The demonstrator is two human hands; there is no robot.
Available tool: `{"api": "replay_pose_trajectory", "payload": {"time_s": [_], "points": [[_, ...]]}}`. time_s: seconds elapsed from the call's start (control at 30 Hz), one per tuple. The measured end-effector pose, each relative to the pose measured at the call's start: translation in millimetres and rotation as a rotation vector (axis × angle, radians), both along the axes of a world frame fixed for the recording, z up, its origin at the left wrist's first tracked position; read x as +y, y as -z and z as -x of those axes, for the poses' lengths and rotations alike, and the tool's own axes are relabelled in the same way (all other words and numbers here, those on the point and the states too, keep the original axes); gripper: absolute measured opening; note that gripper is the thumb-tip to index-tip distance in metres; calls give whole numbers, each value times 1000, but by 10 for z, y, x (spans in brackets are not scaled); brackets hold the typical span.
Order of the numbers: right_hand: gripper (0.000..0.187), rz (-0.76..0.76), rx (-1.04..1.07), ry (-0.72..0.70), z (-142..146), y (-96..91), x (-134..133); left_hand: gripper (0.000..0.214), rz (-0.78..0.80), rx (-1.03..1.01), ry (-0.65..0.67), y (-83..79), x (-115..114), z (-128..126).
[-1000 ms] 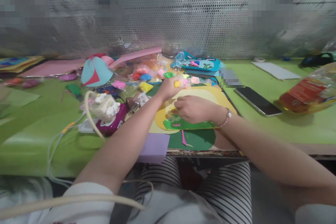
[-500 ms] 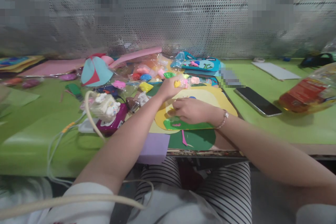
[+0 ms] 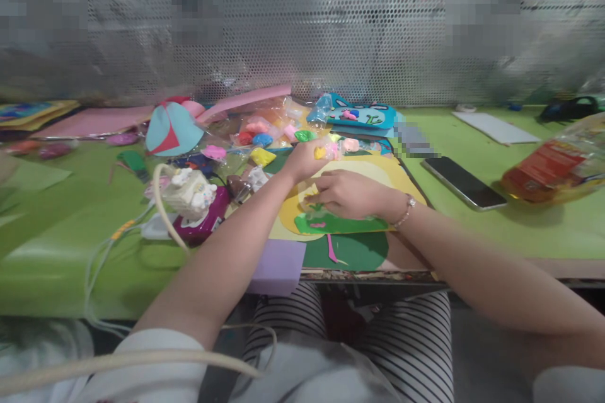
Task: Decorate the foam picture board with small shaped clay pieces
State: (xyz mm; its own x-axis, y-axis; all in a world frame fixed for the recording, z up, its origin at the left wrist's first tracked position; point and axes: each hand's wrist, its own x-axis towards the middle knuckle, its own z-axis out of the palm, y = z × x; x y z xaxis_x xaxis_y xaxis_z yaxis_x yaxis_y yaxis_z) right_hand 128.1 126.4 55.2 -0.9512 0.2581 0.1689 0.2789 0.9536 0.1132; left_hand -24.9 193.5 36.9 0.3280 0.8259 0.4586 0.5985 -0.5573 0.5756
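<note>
My left hand (image 3: 305, 162) is closed at the far edge of the yellow picture. At its fingertips sits a small lump of yellow modelling clay (image 3: 320, 152), with pink clay beside it. My right hand (image 3: 354, 194), a bracelet on its wrist, hovers low over the picture (image 3: 378, 170), a layered sheet of yellow and cream paper. Its index finger reaches out and touches a small yellow-green shape (image 3: 314, 206), while the other fingers curl in. Along the picture's near side runs a green strip (image 3: 340, 224) with a pink spot.
Bagged coloured clay (image 3: 262, 138) lies behind my left hand. A purple-based device (image 3: 203, 217) with a cable stands at left. Purple paper (image 3: 278, 261) overhangs the table's front edge. On the right are a phone (image 3: 464, 183) and a drink bottle (image 3: 553, 164).
My right hand has shifted slightly to the right, and its index finger now stretches out more over the picture, uncovering the yellow-green shape. My left hand stays in place.
</note>
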Motion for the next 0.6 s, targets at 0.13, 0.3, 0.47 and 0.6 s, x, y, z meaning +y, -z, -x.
{"api": "replay_pose_trajectory", "payload": {"time_s": [0.13,0.3,0.47,0.6], "points": [[32,42,-11,-41,-19,17,30,23,7,90,-29,14,8,9],[37,80,106,-8,-16,66,65,20,10,153,-27,29,27,21],[34,75,119,27,15,116,79,24,23,192,-72,82,88,25],[32,48,153,85,23,155,98,25,49,207,-2,119,115,44]]}}
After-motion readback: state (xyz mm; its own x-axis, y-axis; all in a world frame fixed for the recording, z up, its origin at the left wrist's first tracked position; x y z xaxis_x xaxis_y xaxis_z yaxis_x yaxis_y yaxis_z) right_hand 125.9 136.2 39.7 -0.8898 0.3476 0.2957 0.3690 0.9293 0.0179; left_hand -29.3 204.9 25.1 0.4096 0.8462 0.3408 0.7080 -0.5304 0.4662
